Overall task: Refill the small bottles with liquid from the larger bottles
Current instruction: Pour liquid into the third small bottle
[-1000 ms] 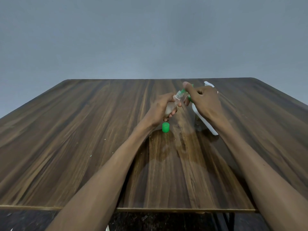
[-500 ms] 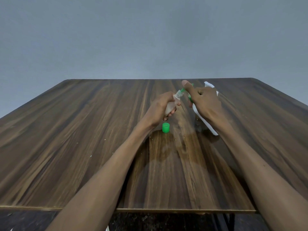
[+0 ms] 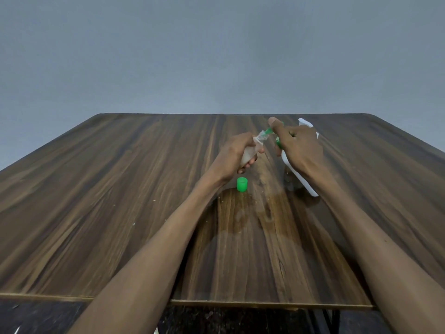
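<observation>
My left hand [image 3: 234, 156] grips a small pale bottle [image 3: 250, 154], tilted with its clear neck pointing up and to the right. My right hand [image 3: 297, 145] grips a large white bottle [image 3: 302, 179] with a green top, leaning it so its green nozzle [image 3: 268, 130] meets the small bottle's mouth. Much of the large bottle is hidden behind my right hand and wrist. A loose green cap [image 3: 242, 184] stands on the wooden table [image 3: 120, 189] just below my left hand.
The brown wood-grain table reaches a plain grey wall. A glossy wet-looking patch [image 3: 240, 213] spreads on the table in front of the cap. The table's near edge [image 3: 265, 303] runs under my forearms.
Both hands and the two bottles have stayed almost still, the nozzle staying at the small bottle's mouth. The green cap has not moved.
</observation>
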